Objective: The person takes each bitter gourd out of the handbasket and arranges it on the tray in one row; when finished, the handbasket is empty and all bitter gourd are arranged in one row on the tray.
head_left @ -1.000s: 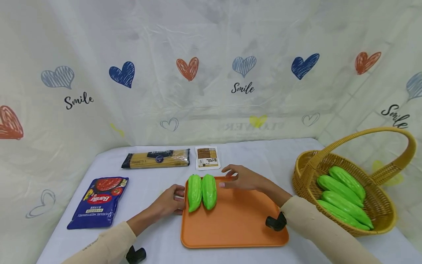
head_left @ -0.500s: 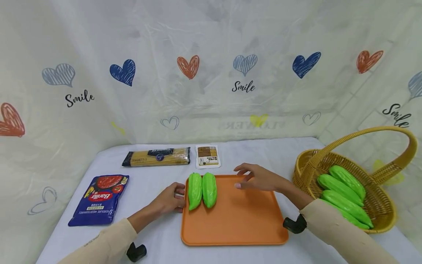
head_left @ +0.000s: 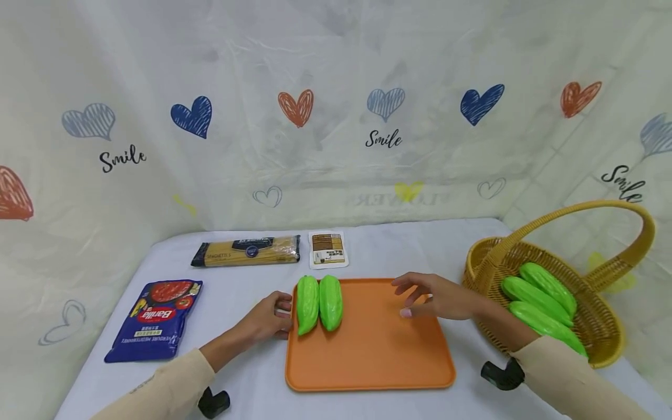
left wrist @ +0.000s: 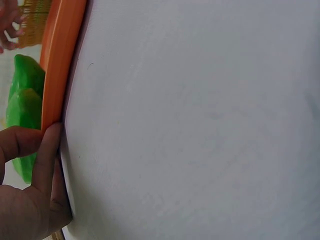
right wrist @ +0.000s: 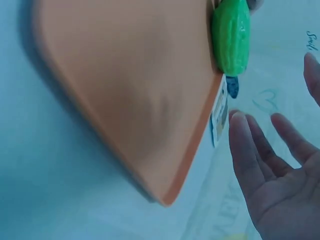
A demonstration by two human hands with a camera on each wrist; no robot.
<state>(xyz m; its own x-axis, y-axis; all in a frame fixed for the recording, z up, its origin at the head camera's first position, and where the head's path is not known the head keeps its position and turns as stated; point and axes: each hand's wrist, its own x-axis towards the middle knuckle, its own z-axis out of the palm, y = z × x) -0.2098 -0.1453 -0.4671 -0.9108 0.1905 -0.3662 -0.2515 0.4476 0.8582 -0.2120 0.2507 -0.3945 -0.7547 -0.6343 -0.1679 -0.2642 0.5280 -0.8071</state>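
Observation:
Two glossy green ridged vegetables, which look like bitter melons, lie side by side at the left end of an orange tray. My left hand is at the tray's left edge. The left wrist view shows its thumb and a finger pinching the tray's rim, beside the green vegetables. Above the tray's right part hovers my right hand, fingers loosely bent, holding nothing. In the right wrist view the right hand has its fingers spread, apart from the tray's corner.
A wicker basket with an arched handle stands at the right, holding several more green vegetables. Behind the tray lie a spaghetti pack and a small white-and-brown packet. A blue Barilla pouch lies at the left.
My right hand has moved right, away from the two green vegetables and toward the basket side. The left hand has stayed at the tray's left edge.

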